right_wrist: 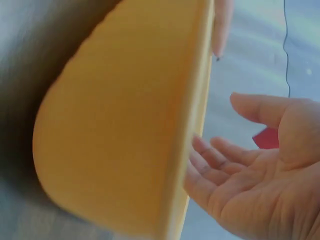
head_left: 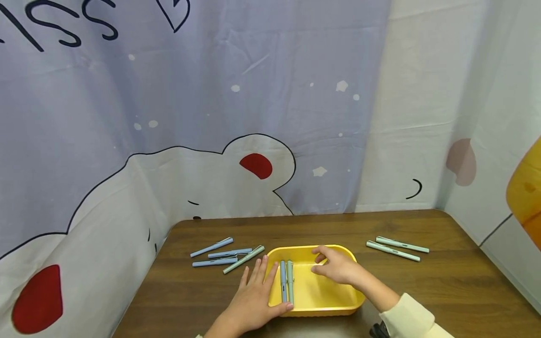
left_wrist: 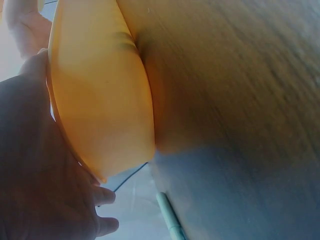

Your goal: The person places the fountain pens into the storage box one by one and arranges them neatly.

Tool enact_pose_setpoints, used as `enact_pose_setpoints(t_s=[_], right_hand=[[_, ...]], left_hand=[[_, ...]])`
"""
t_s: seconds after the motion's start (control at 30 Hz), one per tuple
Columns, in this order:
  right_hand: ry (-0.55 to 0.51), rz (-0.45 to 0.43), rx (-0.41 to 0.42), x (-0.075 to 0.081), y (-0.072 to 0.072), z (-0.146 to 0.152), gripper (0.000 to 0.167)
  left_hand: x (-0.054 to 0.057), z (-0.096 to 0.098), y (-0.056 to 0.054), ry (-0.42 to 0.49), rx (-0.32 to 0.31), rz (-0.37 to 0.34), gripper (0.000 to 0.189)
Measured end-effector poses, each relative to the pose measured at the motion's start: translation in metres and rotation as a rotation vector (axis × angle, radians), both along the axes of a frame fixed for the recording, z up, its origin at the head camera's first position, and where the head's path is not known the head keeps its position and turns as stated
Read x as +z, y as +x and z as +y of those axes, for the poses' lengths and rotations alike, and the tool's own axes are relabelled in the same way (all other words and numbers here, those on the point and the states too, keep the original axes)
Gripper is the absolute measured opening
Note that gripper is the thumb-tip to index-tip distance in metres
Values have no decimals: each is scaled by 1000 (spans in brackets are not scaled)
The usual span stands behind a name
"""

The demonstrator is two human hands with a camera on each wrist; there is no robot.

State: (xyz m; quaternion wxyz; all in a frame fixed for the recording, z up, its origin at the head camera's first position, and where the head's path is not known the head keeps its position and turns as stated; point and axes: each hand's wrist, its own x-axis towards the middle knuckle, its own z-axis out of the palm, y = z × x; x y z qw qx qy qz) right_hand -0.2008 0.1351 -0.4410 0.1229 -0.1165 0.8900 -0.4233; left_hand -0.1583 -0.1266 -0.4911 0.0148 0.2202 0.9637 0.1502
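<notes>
A yellow tray [head_left: 317,310] sits on the table in front of me. Side by side along its left inside lie a blue pen [head_left: 283,281] and a light green pen [head_left: 290,281]. My left hand [head_left: 253,300] rests on the tray's left rim, fingers straight and spread, thumb over the near left corner. In the left wrist view that hand lies along the tray's outer wall [left_wrist: 100,100]. Over the tray's right half is my right hand [head_left: 336,266], fingers loosely bent, thumb apart from them. The right wrist view shows nothing between its fingers [right_wrist: 200,187], which are close to the rim.
Left of the tray lie three blue pens, the farthest one [head_left: 212,247] apart from the others, and a light green pen [head_left: 243,259] slanting across their ends. Two light green pens [head_left: 393,251] lie at the right. A printed curtain [head_left: 253,94] hangs behind the wooden table [head_left: 456,291].
</notes>
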Motion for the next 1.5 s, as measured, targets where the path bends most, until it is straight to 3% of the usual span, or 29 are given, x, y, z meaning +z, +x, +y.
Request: enact_pose_setpoints(t_s=[0.37, 0.67, 1.0, 1.3, 1.5], right_hand=[[2, 87, 72, 20, 1, 38, 50], [15, 176, 76, 20, -6, 70, 49], [75, 283, 20, 12, -10, 95, 44], [82, 300, -29, -10, -19, 116, 44], [137, 384, -68, -22, -25, 129, 42]], left_hand=[[0, 1, -1, 1, 12, -23, 103], [0, -1, 1, 13, -2, -14, 102], [0, -1, 1, 9, -3, -18, 102], [-3, -1, -1, -1, -2, -14, 102], [-1, -1, 0, 2, -6, -10, 102]])
